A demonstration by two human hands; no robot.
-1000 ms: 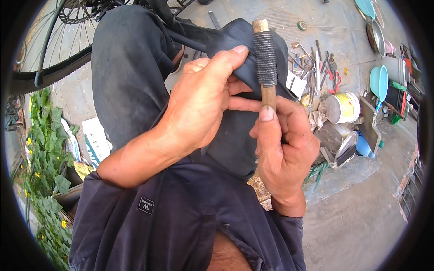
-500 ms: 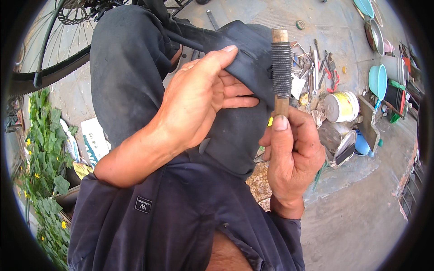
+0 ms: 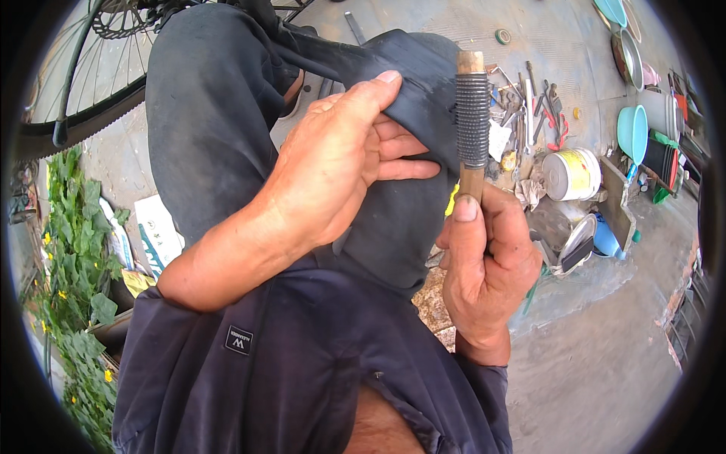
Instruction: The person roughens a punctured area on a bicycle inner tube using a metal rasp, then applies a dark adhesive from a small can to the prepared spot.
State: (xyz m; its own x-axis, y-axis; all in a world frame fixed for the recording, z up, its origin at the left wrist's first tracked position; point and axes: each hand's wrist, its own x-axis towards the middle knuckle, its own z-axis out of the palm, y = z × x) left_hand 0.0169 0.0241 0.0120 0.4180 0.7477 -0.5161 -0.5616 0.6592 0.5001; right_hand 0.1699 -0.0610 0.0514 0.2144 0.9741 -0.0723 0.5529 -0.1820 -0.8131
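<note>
A flattened black inner tube [image 3: 412, 79] lies over my right knee and stretches back toward the bicycle. My left hand [image 3: 333, 159] grips its near edge, thumb on top and fingers underneath. In my right hand [image 3: 488, 261], thumb and curled fingers close around the lower end of a wooden stick with a dark ribbed sleeve [image 3: 472, 121]. The stick stands nearly upright in the view, its bare wooden tip pointing away from me. Its sleeve overlaps the right edge of the tube in the picture; whether they touch I cannot tell. A scuffed, paler patch shows on the tube.
A bicycle wheel [image 3: 113, 113] stands at the far left, above leafy plants [image 3: 72, 287]. Scattered hand tools [image 3: 541, 113] and a roll of tape [image 3: 502, 36] lie on the floor at right. Beside them are a white tub [image 3: 567, 175], a blue container [image 3: 607, 238] and a turquoise basin [image 3: 633, 135].
The ribbed stick and my right hand have shifted very slightly. My left hand keeps its hold on the tube, and the whole view has moved a little.
</note>
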